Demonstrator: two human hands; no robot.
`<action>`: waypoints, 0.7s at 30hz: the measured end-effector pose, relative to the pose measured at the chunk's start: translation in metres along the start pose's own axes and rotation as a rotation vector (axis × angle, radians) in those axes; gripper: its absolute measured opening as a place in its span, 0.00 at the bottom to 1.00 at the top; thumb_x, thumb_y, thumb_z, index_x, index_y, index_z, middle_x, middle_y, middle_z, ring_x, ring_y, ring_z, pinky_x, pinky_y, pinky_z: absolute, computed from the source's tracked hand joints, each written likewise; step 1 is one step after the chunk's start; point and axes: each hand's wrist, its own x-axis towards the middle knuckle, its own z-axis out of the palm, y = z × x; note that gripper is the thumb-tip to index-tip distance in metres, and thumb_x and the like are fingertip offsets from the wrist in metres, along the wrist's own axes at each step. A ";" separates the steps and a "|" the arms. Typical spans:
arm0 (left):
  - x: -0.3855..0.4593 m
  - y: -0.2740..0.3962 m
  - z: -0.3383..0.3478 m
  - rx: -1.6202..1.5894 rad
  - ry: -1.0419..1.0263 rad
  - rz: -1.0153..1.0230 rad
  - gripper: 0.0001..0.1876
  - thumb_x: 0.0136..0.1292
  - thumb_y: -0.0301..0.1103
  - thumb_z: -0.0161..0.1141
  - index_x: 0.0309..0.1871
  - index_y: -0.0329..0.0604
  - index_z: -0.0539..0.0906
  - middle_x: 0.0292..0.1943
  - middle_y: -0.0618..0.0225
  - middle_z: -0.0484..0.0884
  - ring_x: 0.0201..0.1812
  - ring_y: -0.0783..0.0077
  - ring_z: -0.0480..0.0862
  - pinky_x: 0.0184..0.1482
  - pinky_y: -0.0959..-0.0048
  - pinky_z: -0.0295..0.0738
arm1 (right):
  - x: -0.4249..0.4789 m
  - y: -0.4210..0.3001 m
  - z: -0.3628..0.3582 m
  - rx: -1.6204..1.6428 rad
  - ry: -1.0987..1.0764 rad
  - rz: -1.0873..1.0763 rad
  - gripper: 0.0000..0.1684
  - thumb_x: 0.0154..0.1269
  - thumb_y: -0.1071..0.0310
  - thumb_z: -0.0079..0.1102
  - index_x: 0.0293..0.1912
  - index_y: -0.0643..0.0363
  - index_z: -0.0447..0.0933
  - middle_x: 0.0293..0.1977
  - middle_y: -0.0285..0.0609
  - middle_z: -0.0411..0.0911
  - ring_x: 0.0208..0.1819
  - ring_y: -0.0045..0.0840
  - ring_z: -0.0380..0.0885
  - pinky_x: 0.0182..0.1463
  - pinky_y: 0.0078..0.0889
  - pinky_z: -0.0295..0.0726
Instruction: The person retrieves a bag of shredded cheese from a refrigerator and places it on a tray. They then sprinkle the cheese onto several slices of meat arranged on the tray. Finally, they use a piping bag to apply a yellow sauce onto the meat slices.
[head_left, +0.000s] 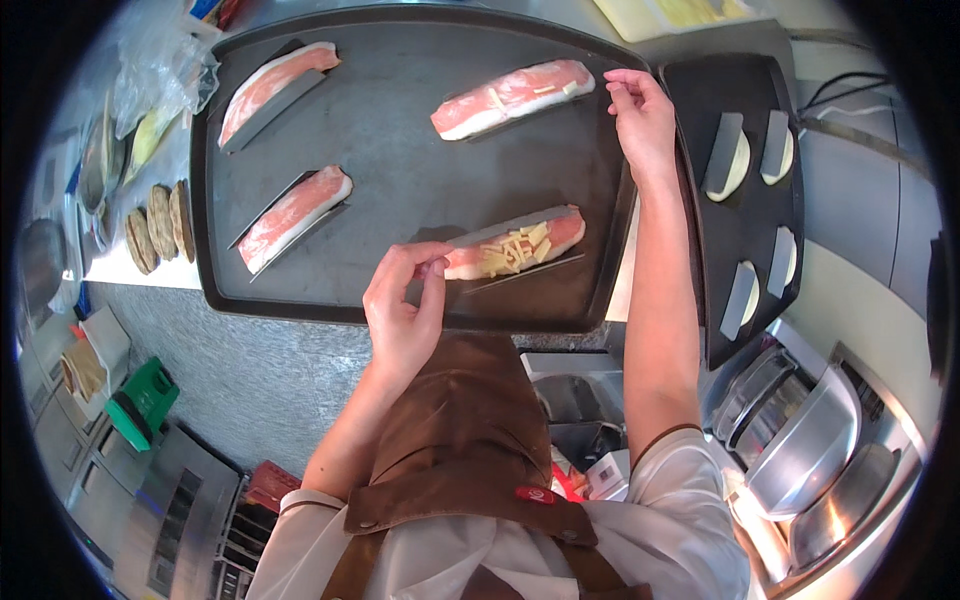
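Note:
A dark baking tray (390, 169) lies before me with long pieces topped with pink-and-white meat slices, apparently bacon, set between dark strips. My left hand (411, 296) is at the near right piece (574, 223), thumb and fingertips together at its left end. Pale cheese sticks (517, 249) are heaped on that piece. The far right piece (517, 97) carries a few scattered sticks. Just right of its end, my right hand (641, 120) hovers by the tray's right rim, fingers curled. Whether either hand holds anything is hidden. Two pieces on the left, one far (277, 86) and one near (296, 214), bear only meat.
A second dark tray (739, 232) with several pale dough pieces (739, 165) adjoins on the right. Brown oval items (159, 229) and a clear plastic bag (169, 60) lie left. Metal bowls (810, 450) stand lower right. A pale board (660, 19) is at the top.

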 end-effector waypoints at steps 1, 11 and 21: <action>-0.001 0.002 0.001 0.000 0.004 0.002 0.09 0.65 0.16 0.60 0.45 0.35 0.84 0.38 0.61 0.85 0.38 0.70 0.82 0.43 0.74 0.78 | -0.009 -0.001 -0.009 0.039 0.050 0.040 0.07 0.71 0.72 0.59 0.47 0.56 0.82 0.33 0.34 0.82 0.30 0.17 0.77 0.39 0.21 0.77; -0.068 0.052 0.056 -0.212 -0.552 0.080 0.10 0.71 0.21 0.56 0.51 0.35 0.83 0.41 0.66 0.83 0.41 0.76 0.81 0.47 0.76 0.76 | -0.380 0.029 -0.108 0.102 0.532 0.472 0.08 0.71 0.73 0.56 0.48 0.62 0.79 0.39 0.41 0.81 0.40 0.23 0.81 0.45 0.27 0.80; -0.233 0.086 0.090 -0.056 -1.203 0.397 0.09 0.70 0.21 0.55 0.49 0.33 0.83 0.40 0.64 0.83 0.38 0.74 0.80 0.44 0.75 0.75 | -0.909 0.095 -0.209 -0.425 1.711 1.077 0.11 0.66 0.74 0.51 0.43 0.63 0.82 0.37 0.51 0.84 0.41 0.37 0.84 0.49 0.38 0.80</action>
